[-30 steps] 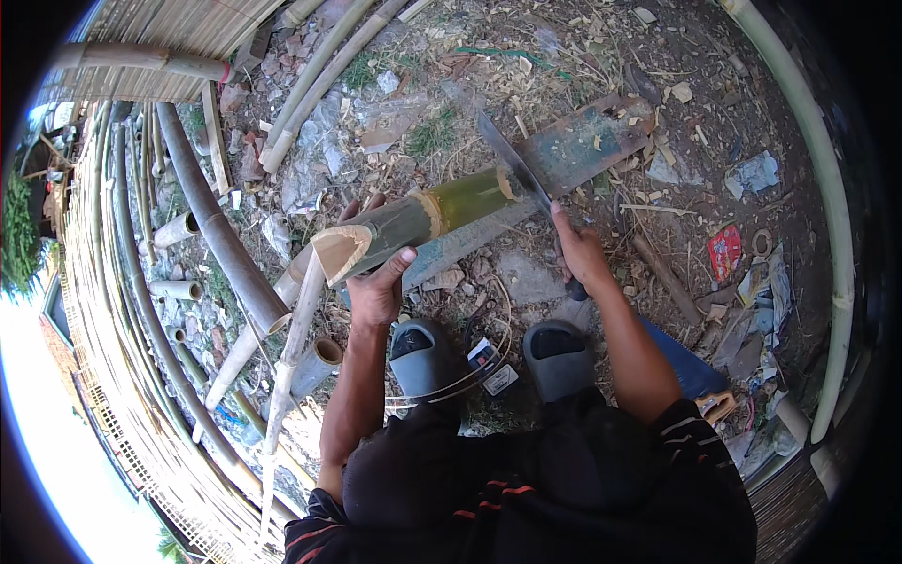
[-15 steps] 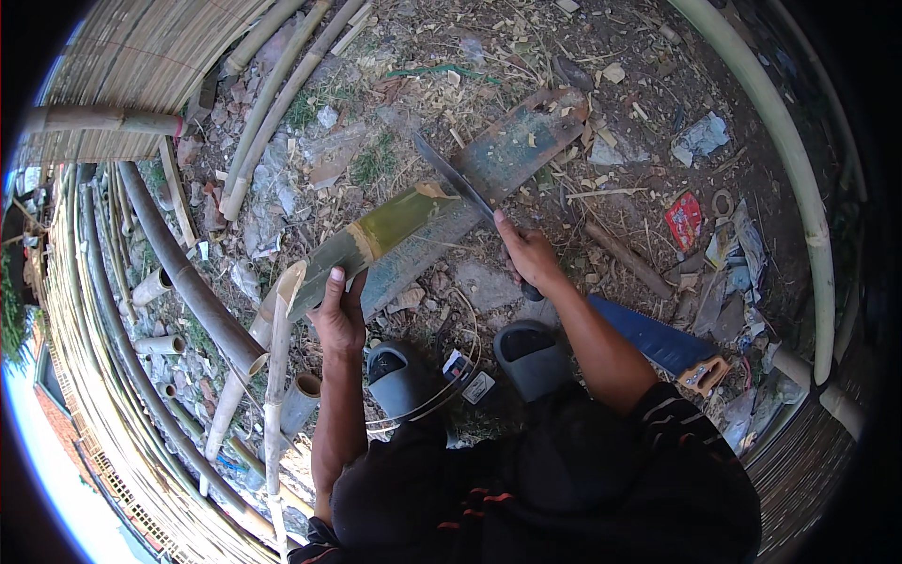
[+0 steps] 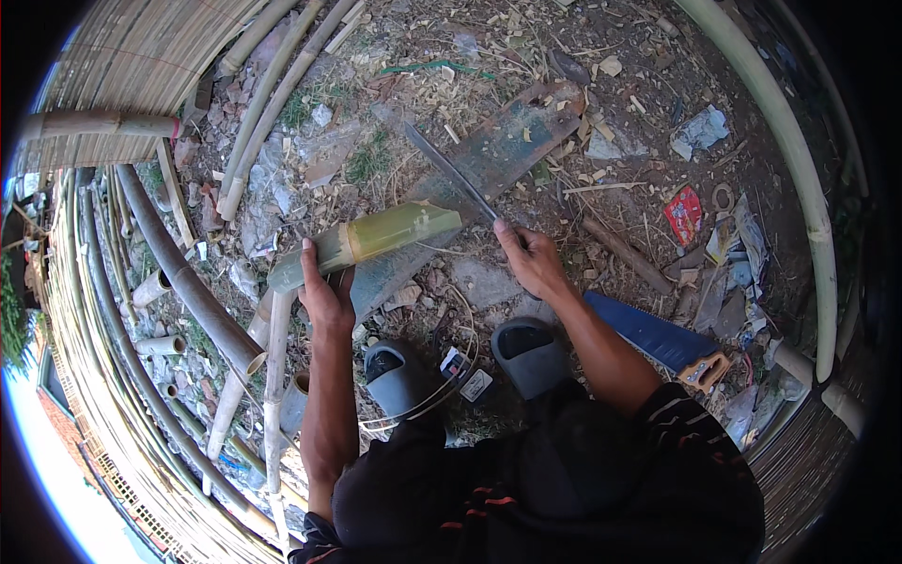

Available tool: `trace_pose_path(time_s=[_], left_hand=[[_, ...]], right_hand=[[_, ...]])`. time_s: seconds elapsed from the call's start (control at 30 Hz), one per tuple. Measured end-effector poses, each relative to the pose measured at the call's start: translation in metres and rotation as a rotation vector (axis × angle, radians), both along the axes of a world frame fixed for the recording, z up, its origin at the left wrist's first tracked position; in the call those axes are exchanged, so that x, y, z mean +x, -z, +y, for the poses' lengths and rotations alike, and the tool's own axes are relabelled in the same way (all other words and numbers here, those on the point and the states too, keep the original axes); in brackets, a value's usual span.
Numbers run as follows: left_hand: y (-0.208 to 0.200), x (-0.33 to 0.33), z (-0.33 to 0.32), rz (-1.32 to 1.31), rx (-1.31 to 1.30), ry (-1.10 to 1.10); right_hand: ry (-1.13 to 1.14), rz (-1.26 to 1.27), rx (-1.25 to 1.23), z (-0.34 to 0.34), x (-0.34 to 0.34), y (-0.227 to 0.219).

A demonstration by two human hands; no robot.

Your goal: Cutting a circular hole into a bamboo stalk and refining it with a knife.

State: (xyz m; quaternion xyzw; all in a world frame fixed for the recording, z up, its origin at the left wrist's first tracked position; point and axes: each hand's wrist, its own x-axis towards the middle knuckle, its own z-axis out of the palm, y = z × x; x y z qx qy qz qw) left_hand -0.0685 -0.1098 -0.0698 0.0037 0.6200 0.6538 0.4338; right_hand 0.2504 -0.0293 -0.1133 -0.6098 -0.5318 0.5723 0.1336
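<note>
One left hand (image 3: 324, 303) and one right hand (image 3: 536, 265), two in all. One long-bladed knife (image 3: 451, 173), one piece of green bamboo (image 3: 387, 231), one long plank (image 3: 528, 137). On the ground (image 3: 648, 132), one handsaw (image 3: 648, 334), two grey sandals (image 3: 399, 378), two small packs (image 3: 476, 385), one red packet (image 3: 684, 216), one tan ring (image 3: 717, 204), one green strip (image 3: 432, 67), one thick brown stick (image 3: 625, 251). Scattered wood chips (image 3: 610, 66), too many to count.

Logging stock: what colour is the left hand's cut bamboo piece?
The cut bamboo piece is mostly green with a tan ring; best view: head.
</note>
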Motion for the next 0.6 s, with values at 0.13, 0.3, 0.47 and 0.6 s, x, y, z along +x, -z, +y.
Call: trace_pose_path(time_s=[0.13, 0.3, 0.47, 0.6], left_hand=[[0.048, -0.082, 0.044, -0.092, 0.0, 0.005], [0.092, -0.088, 0.107, -0.127, 0.023, -0.016], [0.11, -0.078, 0.123, -0.111, -0.056, -0.016], [0.099, -0.074, 0.121, -0.152, -0.075, -0.026]], right_hand=[[0.013, 0.125, 0.041, -0.016, -0.017, -0.009], [-0.091, 0.076, 0.042, -0.017, -0.013, -0.018], [-0.08, 0.075, -0.012, -0.014, -0.024, -0.026], [0.024, 0.277, 0.18, 0.0, -0.038, -0.047]])
